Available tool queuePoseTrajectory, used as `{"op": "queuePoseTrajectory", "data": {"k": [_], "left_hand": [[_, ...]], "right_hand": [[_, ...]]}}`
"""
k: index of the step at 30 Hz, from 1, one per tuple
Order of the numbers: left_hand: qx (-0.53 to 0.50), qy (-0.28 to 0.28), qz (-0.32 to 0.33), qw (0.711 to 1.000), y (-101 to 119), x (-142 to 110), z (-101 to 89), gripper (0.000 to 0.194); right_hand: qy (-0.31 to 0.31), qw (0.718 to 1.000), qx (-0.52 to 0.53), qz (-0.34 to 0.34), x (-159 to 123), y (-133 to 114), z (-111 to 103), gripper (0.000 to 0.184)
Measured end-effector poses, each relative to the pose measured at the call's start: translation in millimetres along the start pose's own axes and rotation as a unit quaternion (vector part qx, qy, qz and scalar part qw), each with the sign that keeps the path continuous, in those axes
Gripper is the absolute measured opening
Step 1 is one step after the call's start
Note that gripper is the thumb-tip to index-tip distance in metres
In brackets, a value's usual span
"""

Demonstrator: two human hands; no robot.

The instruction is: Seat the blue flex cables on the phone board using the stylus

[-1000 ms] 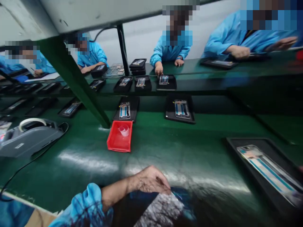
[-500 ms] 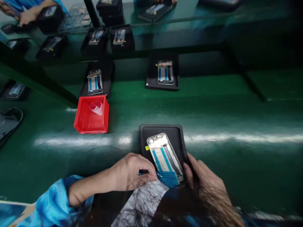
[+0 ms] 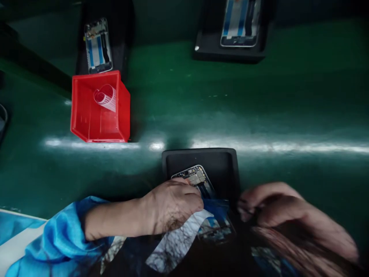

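Note:
My left hand [image 3: 175, 206] is closed over the lower left of an opened phone [image 3: 197, 177], gripping a pale strip [image 3: 175, 242] with a blue film end [image 3: 217, 207]. The strip trails down towards me, and the blue end lies across the phone's lower part. Circuit boards show at the phone's top; my hand covers much of its middle. Tilted to the left, the phone rests in a black tray [image 3: 221, 165]. My right hand [image 3: 279, 207] is just right of the tray, its fingers curled together. Its fingertips are blurred, and what they pinch, if anything, cannot be made out.
A red bin [image 3: 123, 115] at the left holds a rolled, perforated clear sheet [image 3: 106, 98]. Behind it, another opened phone [image 3: 98, 48] lies on a black tray. A further phone [image 3: 240, 23] sits in a black tray [image 3: 230, 55] at the back. Everything stands on a green bench [image 3: 161, 104].
My right hand has let go of the tray's right edge and moved right, fingers curling. My left hand has shifted right, over the phone, with the strip. The view has tipped downward.

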State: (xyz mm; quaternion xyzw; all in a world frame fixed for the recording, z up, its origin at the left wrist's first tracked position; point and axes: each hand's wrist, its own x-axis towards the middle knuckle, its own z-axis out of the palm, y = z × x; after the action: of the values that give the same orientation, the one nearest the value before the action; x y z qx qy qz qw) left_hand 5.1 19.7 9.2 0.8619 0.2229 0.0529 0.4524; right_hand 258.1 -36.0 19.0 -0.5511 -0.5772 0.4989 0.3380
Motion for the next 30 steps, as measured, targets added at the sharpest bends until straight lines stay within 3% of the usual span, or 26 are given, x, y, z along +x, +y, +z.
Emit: {"op": "queuePoseTrajectory", "data": {"k": [4, 7, 13, 30], "left_hand": [[0.035, -0.025, 0.015, 0.999, -0.9, 1.0, -0.1, 0.018], [0.053, -0.023, 0.018, 0.998, -1.8, 1.7, 0.4, 0.014], [0.051, -0.018, 0.017, 0.998, -1.4, 2.4, 1.0, 0.011], [0.056, 0.005, 0.013, 0.998, -2.2, 1.7, 8.0, 0.020]], "right_hand": [[-0.082, 0.994, 0.061, -0.042, 23.2, -6.7, 19.9, 0.016], [-0.063, 0.997, 0.034, -0.038, 23.6, 1.4, 21.4, 0.011], [-0.068, 0.995, 0.058, -0.041, 16.8, 9.8, 20.9, 0.025], [-0.068, 0.997, 0.005, -0.033, 18.6, 8.7, 23.6, 0.013]]}}
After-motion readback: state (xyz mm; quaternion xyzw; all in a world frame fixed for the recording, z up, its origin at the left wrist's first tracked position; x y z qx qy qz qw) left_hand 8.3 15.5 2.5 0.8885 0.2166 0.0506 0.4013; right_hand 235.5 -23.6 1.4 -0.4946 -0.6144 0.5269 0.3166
